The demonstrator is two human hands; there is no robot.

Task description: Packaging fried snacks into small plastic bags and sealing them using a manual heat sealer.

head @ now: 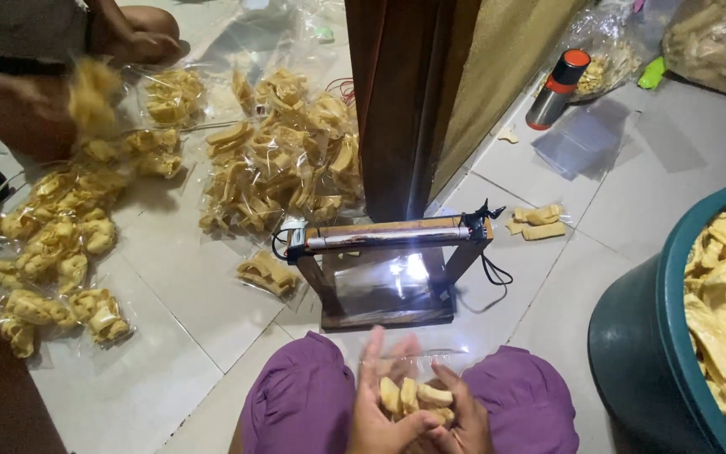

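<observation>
Both hands, left (377, 412) and right (464, 418), grip a clear bag of chips (413, 397) over the lap, before the sealer (392, 239). Its mouth gapes; tilting could spill chips onto the floor (170, 336).

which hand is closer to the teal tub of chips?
Right. The right hand holds the small clear bag of chips on the side toward the teal tub; the left hand is on the bag's far side.

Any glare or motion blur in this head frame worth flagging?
Head view: bright glare blows out the clear plastic sheet under the wooden-framed sealer bar; another person's hand with a yellow chip bag is motion-blurred; the wearer's hands, left and right, are fairly sharp.
</observation>
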